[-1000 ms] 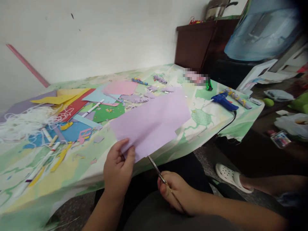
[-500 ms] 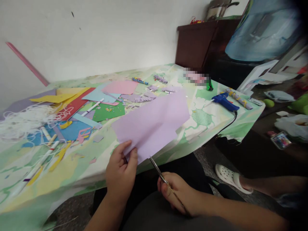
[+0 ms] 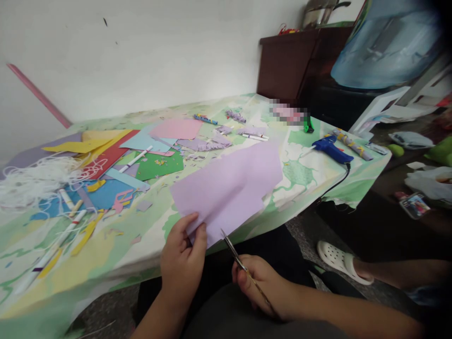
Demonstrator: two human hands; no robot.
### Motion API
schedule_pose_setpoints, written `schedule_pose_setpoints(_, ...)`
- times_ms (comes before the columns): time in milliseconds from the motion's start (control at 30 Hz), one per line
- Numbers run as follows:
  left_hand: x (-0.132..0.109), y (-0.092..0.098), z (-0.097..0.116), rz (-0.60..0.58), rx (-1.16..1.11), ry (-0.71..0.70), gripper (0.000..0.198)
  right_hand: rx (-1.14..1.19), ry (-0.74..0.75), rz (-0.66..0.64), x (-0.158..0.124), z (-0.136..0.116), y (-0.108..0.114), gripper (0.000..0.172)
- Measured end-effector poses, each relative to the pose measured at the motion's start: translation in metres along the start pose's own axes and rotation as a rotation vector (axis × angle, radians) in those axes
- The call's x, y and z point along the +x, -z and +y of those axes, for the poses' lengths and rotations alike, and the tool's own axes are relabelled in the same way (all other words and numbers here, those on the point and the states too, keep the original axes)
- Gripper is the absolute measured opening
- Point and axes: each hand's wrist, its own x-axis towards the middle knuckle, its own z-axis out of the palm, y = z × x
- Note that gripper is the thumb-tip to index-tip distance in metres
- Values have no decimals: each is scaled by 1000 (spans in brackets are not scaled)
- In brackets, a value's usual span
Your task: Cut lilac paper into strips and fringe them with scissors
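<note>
My left hand (image 3: pixel 183 259) pinches the near corner of a lilac paper sheet (image 3: pixel 229 186), thumb on top, holding it out over the table's front edge. My right hand (image 3: pixel 263 285) is closed round the handles of a pair of scissors (image 3: pixel 235 254). The blades point up and to the left, and their tip touches the sheet's near edge just right of my left thumb. Both hands hover above my lap in front of the table (image 3: pixel 106 245).
Coloured paper sheets (image 3: pixel 116 155), markers (image 3: pixel 136 159), white string (image 3: pixel 31 176) and scraps cover the table's left and middle. A blue glue gun (image 3: pixel 330 148) with a black cord lies at the right end. Another person's foot in a white clog (image 3: pixel 339 259) rests on the floor at right.
The lilac sheet and my left hand have shifted to the right and nearer to me. The scissors stay at the sheet's near edge; my right hand has barely moved.
</note>
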Motion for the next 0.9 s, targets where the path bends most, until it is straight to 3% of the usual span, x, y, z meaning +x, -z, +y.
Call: schedule_pose_setpoints(900,-8,2,6,45,30,25,25,-22,-6,-18,-4,11,-2,53)
